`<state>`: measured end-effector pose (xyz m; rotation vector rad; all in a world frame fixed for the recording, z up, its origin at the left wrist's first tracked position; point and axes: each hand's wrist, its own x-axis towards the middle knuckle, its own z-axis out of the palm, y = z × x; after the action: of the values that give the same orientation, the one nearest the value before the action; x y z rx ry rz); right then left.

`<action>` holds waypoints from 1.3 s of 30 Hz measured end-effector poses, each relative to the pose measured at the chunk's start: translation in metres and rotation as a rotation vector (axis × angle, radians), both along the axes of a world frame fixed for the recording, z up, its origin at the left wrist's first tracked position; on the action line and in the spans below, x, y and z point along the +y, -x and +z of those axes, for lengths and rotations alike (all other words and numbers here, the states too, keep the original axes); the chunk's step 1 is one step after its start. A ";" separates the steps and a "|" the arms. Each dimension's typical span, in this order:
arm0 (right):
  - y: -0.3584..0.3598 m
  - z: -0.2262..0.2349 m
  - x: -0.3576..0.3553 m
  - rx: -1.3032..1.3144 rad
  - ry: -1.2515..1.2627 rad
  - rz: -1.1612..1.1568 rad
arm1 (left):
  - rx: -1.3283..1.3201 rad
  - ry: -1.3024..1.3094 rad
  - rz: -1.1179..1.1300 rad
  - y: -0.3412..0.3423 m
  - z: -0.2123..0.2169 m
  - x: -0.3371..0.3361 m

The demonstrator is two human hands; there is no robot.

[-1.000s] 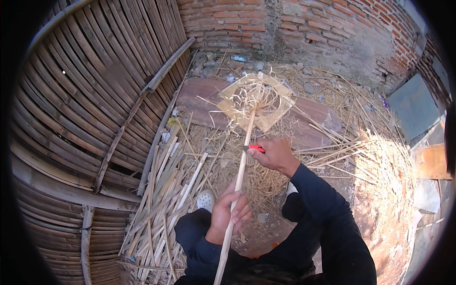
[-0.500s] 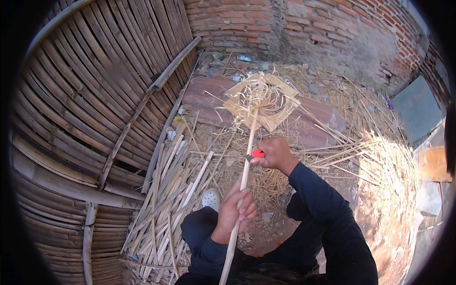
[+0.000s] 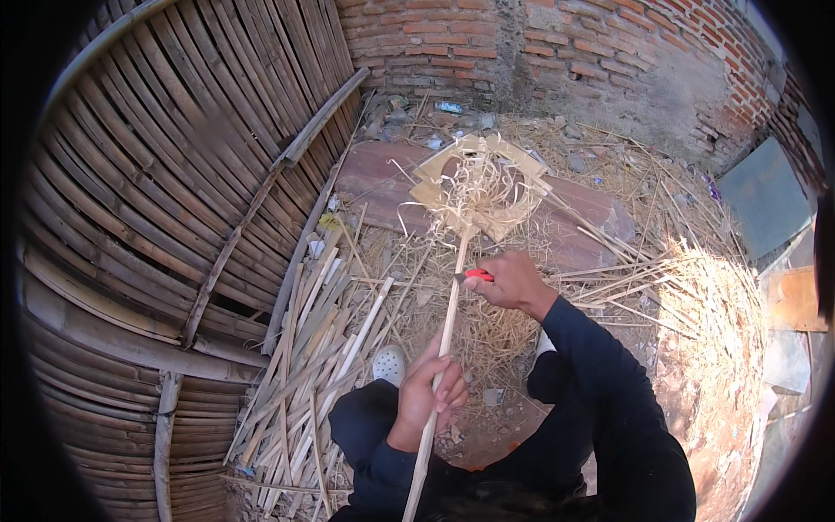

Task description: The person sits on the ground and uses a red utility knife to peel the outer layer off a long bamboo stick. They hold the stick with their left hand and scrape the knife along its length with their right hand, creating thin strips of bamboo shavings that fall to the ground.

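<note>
A long pale bamboo strip [image 3: 449, 324] runs from below my body up and away, its far end among curled shavings [image 3: 478, 187]. My left hand [image 3: 430, 391] is wrapped round the strip at its lower middle. Farther up, my right hand [image 3: 511, 283] grips a red-handled utility knife [image 3: 478, 275], its blade against the strip's side. Beneath the shavings lies a square tan board or cardboard piece [image 3: 508, 224], partly covered by them. My right fingers hide part of the knife's handle.
Split bamboo strips [image 3: 300, 374] are heaped at my left, beside a bamboo slat wall [image 3: 156, 174]. A reddish-brown plank [image 3: 374, 187] lies ahead, before a brick wall [image 3: 435, 52]. More strips and straw-like scraps [image 3: 696, 287] spread at the right. A white clog [image 3: 389, 364] shows near my left knee.
My right hand with the knife has moved slightly up and to the right. The strip's far end has dropped a little nearer, and the shavings have shifted. My left hand keeps its hold.
</note>
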<state>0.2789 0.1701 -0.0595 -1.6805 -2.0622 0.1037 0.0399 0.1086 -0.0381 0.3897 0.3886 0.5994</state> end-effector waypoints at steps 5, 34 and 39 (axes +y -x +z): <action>0.016 -0.011 -0.014 0.021 -0.089 0.098 | 0.012 0.009 0.006 0.002 0.003 -0.001; -0.059 -0.024 0.037 -0.065 -0.156 -0.368 | 0.085 -0.037 -0.074 -0.010 0.001 -0.019; -0.046 -0.007 0.033 0.154 -0.084 -0.476 | 0.099 -0.062 -0.090 -0.005 0.000 -0.011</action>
<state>0.3247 0.2033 -0.0670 -1.9908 -1.4909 -0.0099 0.0449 0.0980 -0.0376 0.4949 0.4455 0.5065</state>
